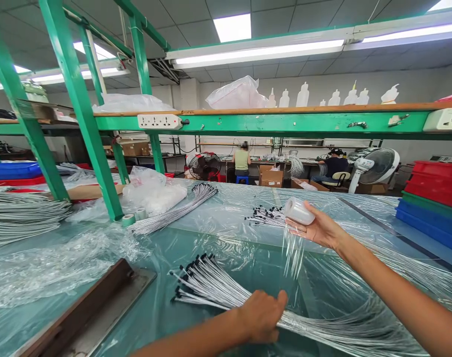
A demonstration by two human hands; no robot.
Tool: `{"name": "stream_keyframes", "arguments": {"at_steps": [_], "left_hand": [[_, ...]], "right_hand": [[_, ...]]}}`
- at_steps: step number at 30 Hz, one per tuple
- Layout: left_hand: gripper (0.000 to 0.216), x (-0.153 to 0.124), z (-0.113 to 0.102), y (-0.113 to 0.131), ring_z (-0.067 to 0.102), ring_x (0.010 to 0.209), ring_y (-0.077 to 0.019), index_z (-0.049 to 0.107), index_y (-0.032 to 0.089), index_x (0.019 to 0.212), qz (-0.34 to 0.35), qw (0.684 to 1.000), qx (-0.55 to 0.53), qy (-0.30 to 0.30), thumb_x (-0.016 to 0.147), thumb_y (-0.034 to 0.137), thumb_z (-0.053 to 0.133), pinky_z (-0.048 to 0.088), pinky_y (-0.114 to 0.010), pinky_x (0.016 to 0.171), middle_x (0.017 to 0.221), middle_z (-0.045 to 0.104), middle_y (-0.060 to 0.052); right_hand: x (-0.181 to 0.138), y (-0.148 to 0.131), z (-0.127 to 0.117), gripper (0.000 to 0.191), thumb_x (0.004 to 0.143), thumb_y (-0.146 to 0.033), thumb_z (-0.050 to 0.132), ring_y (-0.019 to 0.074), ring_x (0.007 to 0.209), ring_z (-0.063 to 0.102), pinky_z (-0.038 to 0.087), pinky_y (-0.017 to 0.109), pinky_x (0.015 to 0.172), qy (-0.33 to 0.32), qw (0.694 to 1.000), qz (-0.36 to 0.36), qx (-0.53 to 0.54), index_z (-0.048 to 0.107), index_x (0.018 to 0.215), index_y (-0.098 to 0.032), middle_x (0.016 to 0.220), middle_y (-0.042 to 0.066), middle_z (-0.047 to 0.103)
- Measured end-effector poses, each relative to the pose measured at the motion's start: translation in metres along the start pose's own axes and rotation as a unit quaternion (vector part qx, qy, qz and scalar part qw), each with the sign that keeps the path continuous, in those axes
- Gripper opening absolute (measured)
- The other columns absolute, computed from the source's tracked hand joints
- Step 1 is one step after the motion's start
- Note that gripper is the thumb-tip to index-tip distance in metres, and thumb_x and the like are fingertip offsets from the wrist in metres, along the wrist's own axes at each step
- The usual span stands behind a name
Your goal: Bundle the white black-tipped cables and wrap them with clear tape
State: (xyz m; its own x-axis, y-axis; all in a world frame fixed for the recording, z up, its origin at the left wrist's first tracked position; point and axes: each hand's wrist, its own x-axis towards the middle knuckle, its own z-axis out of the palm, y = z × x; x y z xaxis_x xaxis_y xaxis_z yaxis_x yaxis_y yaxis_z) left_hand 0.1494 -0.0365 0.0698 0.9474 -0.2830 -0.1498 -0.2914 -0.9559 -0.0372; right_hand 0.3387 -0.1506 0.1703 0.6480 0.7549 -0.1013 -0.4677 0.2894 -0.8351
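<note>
My left hand (262, 315) is closed round a bundle of thin white cables with black tips (207, 285) that lies on the plastic-covered table (211, 233). My right hand (315, 227) is raised above the table and grips a small roll of clear stretch film (298, 210). A strip of film (293, 255) hangs from the roll down toward the bundle. A second fan of black-tipped cables (265, 215) lies just behind the roll.
Another cable bundle (173, 212), tape rolls (134, 217) and plastic bags (153, 193) lie by the green frame post (86, 119). Grey cables (21, 213) are piled at left, coloured trays (430, 198) stacked at right. A metal plate (95, 310) sits near left. Two people work at far benches beside fans.
</note>
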Motion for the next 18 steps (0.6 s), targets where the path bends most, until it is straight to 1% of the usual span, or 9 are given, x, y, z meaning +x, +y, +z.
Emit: {"name": "stream_keyframes", "arguments": {"at_steps": [2,3,5,7,9,12,14,16,18], "left_hand": [[0.067,-0.001,0.007,-0.003,0.062,0.073,-0.0271,0.027,0.000,0.122,0.030,1.000,0.010,0.001,0.063,0.020,0.052,0.045,-0.038,0.073,0.084,0.065,-0.017],[0.067,-0.001,0.010,-0.004,0.061,0.076,-0.0261,0.026,0.001,0.122,0.026,1.000,0.008,0.005,0.062,0.017,0.051,0.043,-0.038,0.078,0.086,0.065,-0.017],[0.067,-0.002,0.015,-0.002,0.059,0.083,-0.0250,0.026,0.003,0.124,-0.032,0.999,-0.013,0.014,0.062,0.015,0.051,0.042,-0.036,0.081,0.093,0.063,-0.016],[0.067,-0.001,0.016,0.001,0.059,0.084,-0.0250,0.027,0.004,0.124,-0.103,0.994,-0.040,0.014,0.062,0.013,0.051,0.044,-0.034,0.077,0.093,0.063,-0.015],[0.066,0.003,0.015,0.003,0.060,0.080,-0.0268,0.029,0.003,0.123,-0.138,0.989,-0.048,0.004,0.061,0.012,0.051,0.046,-0.036,0.070,0.089,0.064,-0.015],[0.064,0.010,0.012,0.001,0.061,0.076,-0.0298,0.033,0.000,0.120,-0.150,0.987,-0.050,-0.004,0.060,0.010,0.051,0.047,-0.038,0.062,0.085,0.065,-0.018],[0.057,0.016,0.010,-0.004,0.061,0.079,-0.0312,0.041,0.001,0.113,-0.153,0.986,-0.058,-0.007,0.058,0.010,0.052,0.047,-0.039,0.064,0.087,0.064,-0.019],[0.051,0.023,0.006,-0.012,0.060,0.083,-0.0326,0.048,0.003,0.107,-0.150,0.986,-0.072,-0.013,0.058,0.013,0.054,0.047,-0.042,0.067,0.090,0.063,-0.021],[0.046,0.031,0.000,-0.022,0.059,0.084,-0.0346,0.053,0.005,0.100,-0.141,0.985,-0.094,-0.026,0.055,0.016,0.056,0.047,-0.043,0.067,0.091,0.063,-0.021]], "right_hand": [[-0.003,0.003,0.000,0.043,0.071,-0.036,0.061,0.0288,0.093,0.059,0.046,0.047,0.080,-0.005,1.000,-0.001,0.005,0.048,0.109,-0.021,0.097,0.008,0.065],[-0.005,0.005,0.000,0.042,0.071,-0.036,0.060,0.0290,0.093,0.059,0.046,0.048,0.080,-0.005,1.000,-0.001,0.008,0.048,0.109,-0.021,0.097,0.008,0.065],[-0.007,0.007,-0.002,0.042,0.073,-0.036,0.059,0.0291,0.094,0.059,0.045,0.049,0.081,-0.003,1.000,-0.002,0.014,0.047,0.110,-0.021,0.098,0.008,0.065],[-0.010,0.007,-0.002,0.042,0.075,-0.034,0.057,0.0293,0.095,0.058,0.045,0.051,0.082,-0.004,1.000,-0.007,0.018,0.045,0.112,-0.020,0.099,0.010,0.064],[-0.015,0.006,0.000,0.042,0.076,-0.032,0.055,0.0299,0.095,0.058,0.044,0.052,0.082,-0.010,1.000,-0.019,0.020,0.043,0.114,-0.018,0.100,0.011,0.064],[-0.032,0.002,0.013,0.040,0.077,-0.030,0.054,0.0306,0.095,0.058,0.043,0.052,0.085,-0.026,0.998,-0.050,0.020,0.044,0.114,-0.018,0.101,0.012,0.064],[-0.050,0.002,0.025,0.038,0.076,-0.028,0.054,0.0312,0.096,0.057,0.040,0.053,0.088,-0.045,0.996,-0.074,0.018,0.047,0.112,-0.018,0.105,0.012,0.062],[-0.073,0.007,0.034,0.038,0.074,-0.030,0.057,0.0322,0.099,0.055,0.038,0.054,0.090,-0.066,0.994,-0.080,0.016,0.050,0.110,-0.020,0.111,0.011,0.060],[-0.097,0.020,0.034,0.040,0.071,-0.038,0.058,0.0328,0.101,0.054,0.038,0.055,0.090,-0.075,0.995,-0.070,0.006,0.052,0.109,-0.026,0.115,0.008,0.057]]}}
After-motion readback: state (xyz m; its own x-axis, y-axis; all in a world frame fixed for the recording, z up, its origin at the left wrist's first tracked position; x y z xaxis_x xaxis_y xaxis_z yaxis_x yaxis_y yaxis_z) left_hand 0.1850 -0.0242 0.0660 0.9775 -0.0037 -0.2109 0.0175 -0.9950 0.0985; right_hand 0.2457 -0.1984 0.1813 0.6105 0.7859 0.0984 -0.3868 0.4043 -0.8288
